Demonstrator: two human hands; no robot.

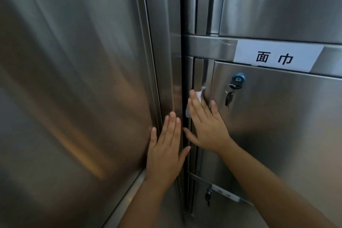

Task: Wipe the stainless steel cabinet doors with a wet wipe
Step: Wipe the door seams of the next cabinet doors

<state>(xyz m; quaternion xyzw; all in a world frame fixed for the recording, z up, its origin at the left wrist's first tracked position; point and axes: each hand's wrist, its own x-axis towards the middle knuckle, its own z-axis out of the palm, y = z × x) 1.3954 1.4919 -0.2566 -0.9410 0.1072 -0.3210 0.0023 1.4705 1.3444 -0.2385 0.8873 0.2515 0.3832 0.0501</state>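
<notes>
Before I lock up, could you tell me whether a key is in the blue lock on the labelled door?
In. A key sits in the blue lock, and a second key hangs below it.

Silver-grey brushed steel across the cabinet doors (277, 126), streaked with dull orange-brown reflections at left. White wet wipe (200, 93). White label (244, 52) with black characters. Blue-capped lock (238, 77); black-headed key (229, 97).

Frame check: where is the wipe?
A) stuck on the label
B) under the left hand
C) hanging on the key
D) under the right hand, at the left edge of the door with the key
D: the wipe peeks out white from beneath the right hand, which presses it flat against the door edge.
</notes>
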